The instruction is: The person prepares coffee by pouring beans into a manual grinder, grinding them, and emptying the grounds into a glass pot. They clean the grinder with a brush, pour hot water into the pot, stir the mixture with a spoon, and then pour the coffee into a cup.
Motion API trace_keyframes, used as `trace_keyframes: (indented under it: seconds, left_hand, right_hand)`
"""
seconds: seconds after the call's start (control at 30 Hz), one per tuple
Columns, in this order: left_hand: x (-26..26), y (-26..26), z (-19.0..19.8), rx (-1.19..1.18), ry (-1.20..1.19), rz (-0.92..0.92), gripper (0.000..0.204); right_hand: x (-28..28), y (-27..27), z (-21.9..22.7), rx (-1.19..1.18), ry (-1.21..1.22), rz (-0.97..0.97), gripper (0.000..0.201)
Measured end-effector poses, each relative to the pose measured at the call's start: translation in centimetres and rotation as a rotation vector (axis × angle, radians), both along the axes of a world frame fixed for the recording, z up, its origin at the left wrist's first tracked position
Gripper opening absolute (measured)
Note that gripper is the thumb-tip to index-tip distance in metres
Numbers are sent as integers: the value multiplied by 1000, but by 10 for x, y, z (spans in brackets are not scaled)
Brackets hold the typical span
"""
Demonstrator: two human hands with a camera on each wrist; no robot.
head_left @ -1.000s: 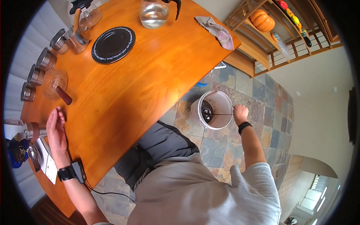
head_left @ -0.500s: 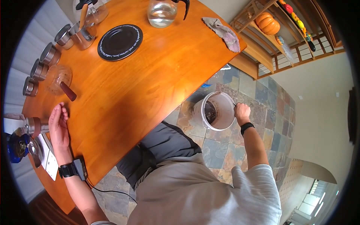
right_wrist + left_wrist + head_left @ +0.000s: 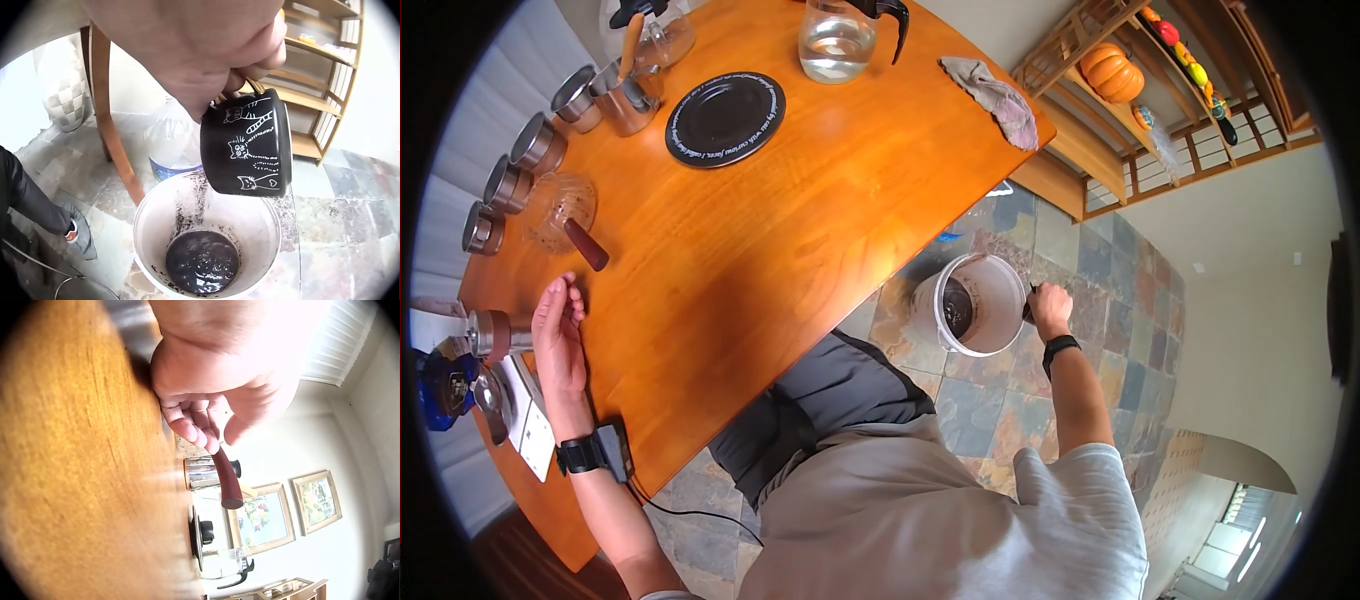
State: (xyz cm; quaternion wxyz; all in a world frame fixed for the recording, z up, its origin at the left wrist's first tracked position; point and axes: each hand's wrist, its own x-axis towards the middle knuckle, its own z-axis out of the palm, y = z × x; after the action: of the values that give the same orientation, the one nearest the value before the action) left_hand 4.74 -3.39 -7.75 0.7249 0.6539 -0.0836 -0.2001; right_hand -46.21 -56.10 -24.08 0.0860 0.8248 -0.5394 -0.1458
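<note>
My right hand (image 3: 1052, 308) grips a black mug (image 3: 244, 147) by its handle, and white cat drawings run across its side. The mug is tipped onto its side above a white bucket (image 3: 998, 300) on the floor. Dark liquid (image 3: 201, 262) lies in the bottom of the bucket, with dark grounds streaked up the inner wall. My left hand (image 3: 560, 340) rests at the table's left side, fingers loosely bent and holding nothing. Just beyond its fingertips is the dark red handle (image 3: 587, 245) of a glass vessel (image 3: 562, 208).
The wooden table (image 3: 730, 260) carries a black plate (image 3: 725, 120), a glass pot of water (image 3: 837, 45), a cloth (image 3: 992, 100) and several metal-topped jars (image 3: 538, 142). A large clear bottle (image 3: 172, 140) stands behind the bucket. Wooden shelves (image 3: 1090, 140) stand at the back right.
A thin dark stream between my right hand and the bucket is gone now. The mug hand has shifted only slightly; my left hand stays put on the table.
</note>
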Motion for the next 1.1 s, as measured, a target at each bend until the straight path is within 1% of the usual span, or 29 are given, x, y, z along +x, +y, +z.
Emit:
trace_keyframes:
  seconds: [0.23, 0.3, 0.37, 0.43, 0.5, 0.57, 0.6, 0.63, 0.7, 0.73, 0.77, 0.87, 0.9, 0.93, 1.0, 1.03, 1.07, 1.1]
  left_hand:
    - [-2, -2, 1, -16, -7, 2, 24]
    - [-1, -2, 1, -11, -9, -24, 24]
    - [-3, -4, 3, -13, -9, -17, 24]
    - [-6, -5, 4, 1, -4, 8, 24]
    - [-7, -6, 3, -3, -2, 1, 23]
    - [-7, -6, 4, -14, -20, 18, 23]
    - [-8, -7, 1, -14, -23, 1, 22]
    - [-5, -5, 0, -20, -40, 1, 22]
    - [-7, -4, 2, -13, -10, 8, 21]
    - [-7, -4, 0, -35, -20, 3, 20]
    - [-6, -3, -1, -57, -31, -3, 20]
    - [-9, -6, 2, -29, -7, 6, 19]
    - [-10, -6, 3, -17, 19, 13, 20]
    - [-9, -7, 3, -22, 5, -2, 20]
    - [-9, -8, 0, -24, -7, 1, 21]
    - [-8, -9, -1, -25, -9, 5, 21]
    - [-7, -9, -3, -38, -12, -10, 21]
    - [-6, -7, -3, -52, -15, -38, 22]
  right_hand:
    - [-1, 1, 8, -17, -16, -8, 26]
    - [2, -2, 8, 1, -73, -119, 25]
    - [1, -3, 7, 13, -63, -147, 26]
    - [3, -1, 6, -10, -17, -103, 27]
    - [-1, 2, 6, -7, -20, -88, 26]
    - [-1, 6, 8, -16, -43, -22, 24]
    - [-13, 4, -6, -108, -82, 77, 20]
    - [-10, 4, -9, -70, -89, 56, 17]
    - [-14, 0, -22, -47, 41, 66, 15]
    - [-17, -4, -31, -20, 29, 18, 18]
    - [-23, -5, -41, -89, 7, 87, 18]
    - [-11, 3, -26, -11, 87, 26, 19]
    - [-22, -4, -39, -65, 21, 98, 15]
    - [-19, -4, -39, -117, 12, 119, 15]
    - [-23, -13, -47, -124, -40, 168, 18]
    - [-16, -13, -46, -134, -53, 167, 20]
    - [-2, -13, -40, -126, -57, 218, 20]
    - [9, -7, -26, 22, -3, 161, 25]
